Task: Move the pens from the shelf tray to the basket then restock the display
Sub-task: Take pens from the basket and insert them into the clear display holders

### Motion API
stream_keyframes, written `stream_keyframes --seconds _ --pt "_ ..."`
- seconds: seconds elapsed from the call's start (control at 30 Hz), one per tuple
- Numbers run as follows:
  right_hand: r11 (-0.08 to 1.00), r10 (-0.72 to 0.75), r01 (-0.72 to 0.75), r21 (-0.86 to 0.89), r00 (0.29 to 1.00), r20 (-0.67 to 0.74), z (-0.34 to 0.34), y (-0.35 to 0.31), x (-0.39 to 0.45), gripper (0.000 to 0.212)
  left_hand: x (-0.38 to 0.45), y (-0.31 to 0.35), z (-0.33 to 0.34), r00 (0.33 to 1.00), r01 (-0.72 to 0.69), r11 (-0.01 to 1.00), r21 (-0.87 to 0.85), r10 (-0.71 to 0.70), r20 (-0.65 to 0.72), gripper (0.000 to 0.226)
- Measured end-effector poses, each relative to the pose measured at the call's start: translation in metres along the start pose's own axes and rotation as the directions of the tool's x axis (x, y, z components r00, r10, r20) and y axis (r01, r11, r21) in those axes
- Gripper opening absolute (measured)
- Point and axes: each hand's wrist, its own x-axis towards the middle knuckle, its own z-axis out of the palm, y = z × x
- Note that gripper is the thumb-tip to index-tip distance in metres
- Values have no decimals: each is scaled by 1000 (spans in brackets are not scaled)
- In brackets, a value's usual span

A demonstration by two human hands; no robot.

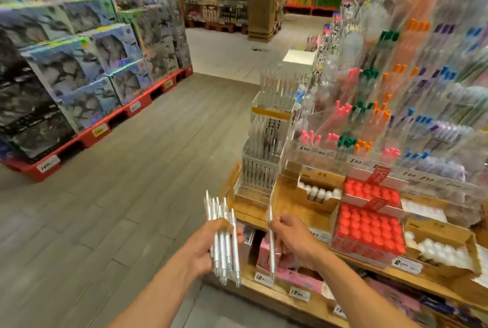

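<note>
We hold a bundle of clear pens (224,238) upright in our left hand (208,244), fingers curled round the barrels, out past the front edge of the wooden shelf (290,204) and over the grey plank floor (137,182). Our right hand (293,239) pinches a single pen (271,243) between thumb and fingertips, also upright, just beside the bundle and at the shelf's front left corner. Above that corner stands a stepped clear acrylic display (266,148) with rows of slim pens in its tiers; its lowest tier looks only partly filled, though blur hides the count. To its right along the shelf sit a carton of red-capped bottles (369,230) and cardboard boxes of white-capped items (443,251). Handwritten price tags (404,264) line the shelf's front edge. Across the aisle, boxed goods (79,63) are stacked on red pallets.
</note>
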Motion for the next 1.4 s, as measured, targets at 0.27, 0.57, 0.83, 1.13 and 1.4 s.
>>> stream_keyframes --seconds 0.27,0.57,0.83,1.13,1.4 --pt "997 -62 68 31 982 -178 -17 -49 57 17 59 85 19 998 23 976 217 -36 56 35" --pt "988 -141 153 21 948 -286 -74 -106 136 17 136 174 69 990 -43 962 269 5 140 32" --pt "947 -275 322 20 838 -471 -134 -173 192 15 181 233 106 977 -92 956 277 33 212 18" --pt "861 -481 439 -256 542 -689 -169 -228 238 14 214 280 127 960 -85 939 334 -13 281 19" --pt "866 -437 121 -486 655 -617 -153 -227 259 12 234 297 125 945 -48 921 388 -84 315 22"
